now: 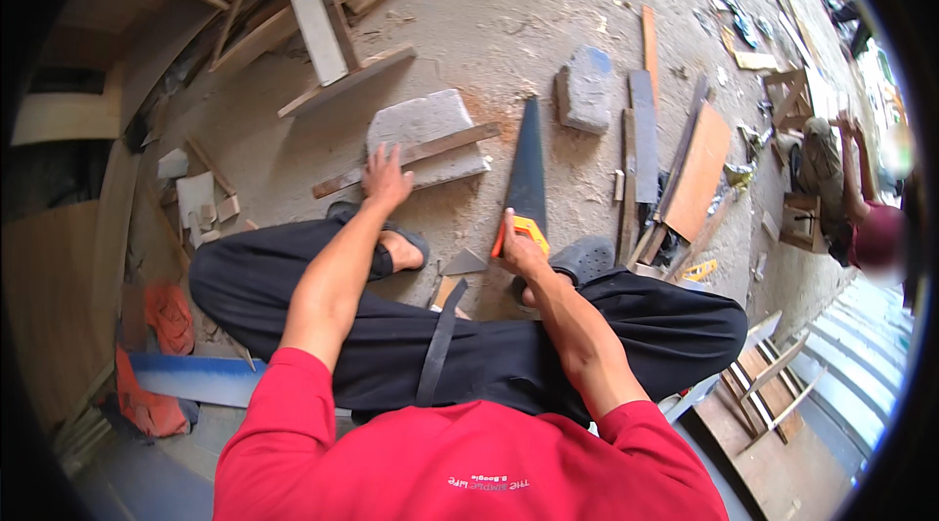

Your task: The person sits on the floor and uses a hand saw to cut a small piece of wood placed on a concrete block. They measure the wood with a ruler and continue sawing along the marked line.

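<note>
My left hand lies over a narrow wooden strip, fingers across it and thumb near its closer edge, holding it against a pale concrete block. The strip crosses the block at a slant, and both its ends stick out past it. My right hand is closed round the yellow and orange handle of a hand saw. The dark blade points away from me, to the right of the strip's end and apart from it. My fingers partly hide the handle.
A second block stands beyond the saw. Boards and strips lie to the right, with a nailed wooden piece far left. A dark strap crosses my lap. Another person sits at the far right.
</note>
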Demonstrator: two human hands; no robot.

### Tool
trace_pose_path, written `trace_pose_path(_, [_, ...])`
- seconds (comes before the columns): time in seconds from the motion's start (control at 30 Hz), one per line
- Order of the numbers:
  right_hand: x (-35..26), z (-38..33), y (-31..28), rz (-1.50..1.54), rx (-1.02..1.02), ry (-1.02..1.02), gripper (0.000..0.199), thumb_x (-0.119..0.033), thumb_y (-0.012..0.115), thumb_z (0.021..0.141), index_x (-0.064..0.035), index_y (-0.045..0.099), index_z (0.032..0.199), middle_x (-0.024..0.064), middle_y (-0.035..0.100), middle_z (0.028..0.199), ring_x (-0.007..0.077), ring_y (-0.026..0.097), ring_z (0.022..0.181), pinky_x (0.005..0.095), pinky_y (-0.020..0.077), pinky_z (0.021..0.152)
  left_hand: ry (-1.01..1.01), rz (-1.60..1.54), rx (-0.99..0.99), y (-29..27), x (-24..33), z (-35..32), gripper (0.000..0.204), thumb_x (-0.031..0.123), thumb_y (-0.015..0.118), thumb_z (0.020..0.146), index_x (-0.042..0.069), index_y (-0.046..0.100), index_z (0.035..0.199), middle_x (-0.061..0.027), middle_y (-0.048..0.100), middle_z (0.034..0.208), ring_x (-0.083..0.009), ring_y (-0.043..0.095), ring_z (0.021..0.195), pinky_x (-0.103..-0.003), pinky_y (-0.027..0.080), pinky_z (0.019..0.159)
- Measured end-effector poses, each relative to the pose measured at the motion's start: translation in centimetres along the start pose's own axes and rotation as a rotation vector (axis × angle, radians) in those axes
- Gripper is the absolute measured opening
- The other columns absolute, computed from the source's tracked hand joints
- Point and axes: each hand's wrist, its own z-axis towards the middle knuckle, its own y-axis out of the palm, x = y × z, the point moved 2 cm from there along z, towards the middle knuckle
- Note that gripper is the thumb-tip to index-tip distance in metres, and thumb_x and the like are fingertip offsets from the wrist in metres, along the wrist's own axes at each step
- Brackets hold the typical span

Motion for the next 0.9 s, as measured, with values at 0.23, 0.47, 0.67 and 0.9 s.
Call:
trace_pose_path(0.23, [4.1, 0.6, -5.5, 0.285, 0.354, -0.01, 0.057, -0.028, 0.06, 0.086, -0.0028, 0.048, 0.136, 0.0259, 0.067, 0.107, 0.0413, 0.065, 0.099, 0.0498, 0.052, 0.085, 0.053, -0.001, -0.06, -0.3, -0.8, 2.1, 0.054, 0.033, 0.069, 0.086, 0.017, 0.053, 0.135, -0.0101, 0.054, 0.129, -0.0309, 0.049, 0.124, -0.049, 0.041, 0.1])
trace_pose_path(0.47, [19.7, -3.5, -10.4, 0.225, 0.659, 0.743, 0.047, -0.022, 0.067, 0.082, -0.0019, 0.049, 0.121, 0.019, 0.056, 0.126, 0.0374, 0.054, 0.121, 0.0472, 0.0474, 0.098, 0.292, 0.101, -0.024, -1.3, 0.0, 3.2, 0.047, 0.025, 0.07, 0.084, 0.015, 0.056, 0.127, -0.0109, 0.057, 0.115, -0.0312, 0.056, 0.112, -0.046, 0.048, 0.09])
trace_pose_path(0.67, [23.4, -2.8, -6.3, 0.348, 0.523, 0.857, 0.054, -0.024, 0.067, 0.083, -0.0042, 0.046, 0.129, 0.0211, 0.05, 0.134, 0.0397, 0.05, 0.125, 0.0466, 0.0427, 0.104, 0.242, 0.023, 0.105, -3.7, 3.1, 4.1, 0.045, 0.027, 0.068, 0.087, 0.012, 0.055, 0.127, -0.0128, 0.057, 0.112, -0.034, 0.057, 0.107, -0.046, 0.049, 0.087])
trace_pose_path(0.9, [24.6, -1.8, -8.9, 0.356, 0.978, 0.512, 0.046, -0.028, 0.063, 0.085, 0.0001, 0.054, 0.12, 0.026, 0.058, 0.115, 0.0425, 0.058, 0.11, 0.0493, 0.0477, 0.092, 0.28, -0.142, 0.321, -6.8, 6.3, 5.6, 0.043, 0.029, 0.065, 0.09, 0.009, 0.053, 0.126, -0.016, 0.055, 0.112, -0.0373, 0.057, 0.105, -0.047, 0.048, 0.086])
